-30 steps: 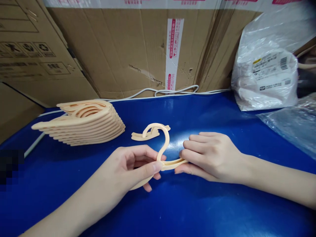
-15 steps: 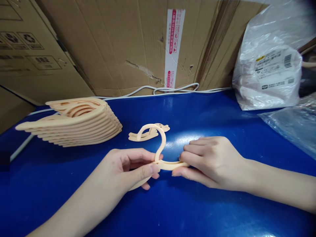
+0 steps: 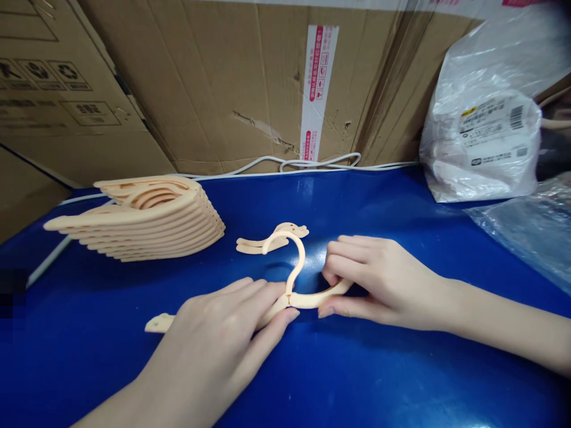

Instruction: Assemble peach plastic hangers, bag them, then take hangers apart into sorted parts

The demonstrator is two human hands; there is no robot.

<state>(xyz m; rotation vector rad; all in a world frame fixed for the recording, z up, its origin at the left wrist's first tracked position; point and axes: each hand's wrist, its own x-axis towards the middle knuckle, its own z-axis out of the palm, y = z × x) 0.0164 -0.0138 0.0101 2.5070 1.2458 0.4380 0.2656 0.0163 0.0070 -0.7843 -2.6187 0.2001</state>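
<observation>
A cream plastic clothes hanger point(image 3: 307, 300) lies across the front of the table, its curved hook rising from the middle joint and bending left. My left hand point(image 3: 223, 333) is closed round the hanger's left arm, thumb near the joint; the arm's flat end sticks out beyond the hand. With fingers and thumb, my right hand point(image 3: 370, 285) grips the right arm, and the far end of that arm is hidden under the hand. Just behind the hook lies a small cream animal-shaped piece point(image 3: 261, 242), partly covered by the hook.
To the left stands a stack of several cream hangers point(image 3: 156, 229). Cardboard boxes point(image 3: 214, 89) line the back of the blue table point(image 3: 379, 380), with a white cable point(image 3: 250, 169) along their foot. A clear plastic bag point(image 3: 482, 142) with a label sits at the back right.
My left hand has shifted from a pinch at the joint to a grip over the left arm, whose end now shows at left. The right hand keeps its hold. The view has moved slightly.
</observation>
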